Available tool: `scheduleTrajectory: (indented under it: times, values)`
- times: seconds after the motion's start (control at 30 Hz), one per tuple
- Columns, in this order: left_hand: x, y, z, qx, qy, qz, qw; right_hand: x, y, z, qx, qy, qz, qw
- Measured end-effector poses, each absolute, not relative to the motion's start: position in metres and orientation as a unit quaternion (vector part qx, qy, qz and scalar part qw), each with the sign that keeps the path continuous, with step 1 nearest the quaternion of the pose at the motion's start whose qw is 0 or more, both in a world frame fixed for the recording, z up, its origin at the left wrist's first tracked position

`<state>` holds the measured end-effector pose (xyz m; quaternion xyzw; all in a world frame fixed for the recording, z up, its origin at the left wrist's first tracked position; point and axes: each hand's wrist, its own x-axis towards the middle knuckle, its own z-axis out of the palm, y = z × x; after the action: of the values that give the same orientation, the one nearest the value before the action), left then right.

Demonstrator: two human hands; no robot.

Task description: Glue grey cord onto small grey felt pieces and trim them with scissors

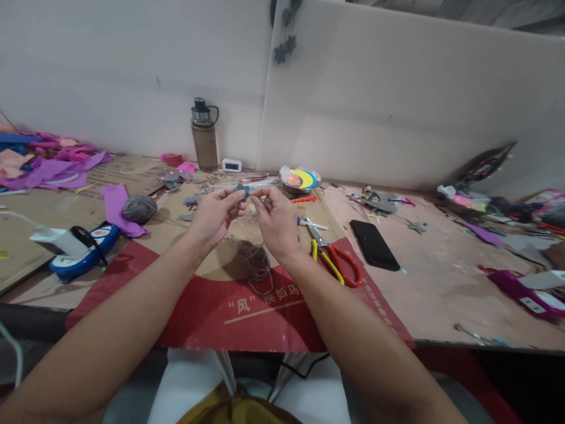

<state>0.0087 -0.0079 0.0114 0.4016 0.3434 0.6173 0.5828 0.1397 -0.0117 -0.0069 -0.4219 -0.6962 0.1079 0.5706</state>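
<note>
My left hand pinches a small grey-blue piece between thumb and fingers; it looks like felt, but its exact kind is too small to tell. Close beside it, my right hand has thumb and forefinger closed at the piece's right side. What lies between those fingertips is hidden. Below the hands, a loose tangle of grey cord rests on a red and brown sheet. Scissors with red handles lie just right of my right hand, near a tool with yellow handles.
A black phone lies on the right. Behind the hands are a bowl with a yellow and blue disc, a small white clock and a bottle. A grey yarn ball and a blue power strip sit left.
</note>
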Motion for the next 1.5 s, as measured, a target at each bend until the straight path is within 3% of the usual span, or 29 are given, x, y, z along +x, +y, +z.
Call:
scheduleTrajectory:
  times: [1.0, 1.5]
  values:
    - [0.0109, -0.0065, 0.0077, 0.444, 0.336, 0.602, 0.572, 0.1378, -0.0166, -0.0029, -0.441, -0.733, 0.113, 0.505]
    - [0.0054, -0.0047, 0.0112, 0.500, 0.385, 0.573, 0.522, 0.1450, -0.0109, -0.0017, -0.419, -0.715, 0.151, 0.539]
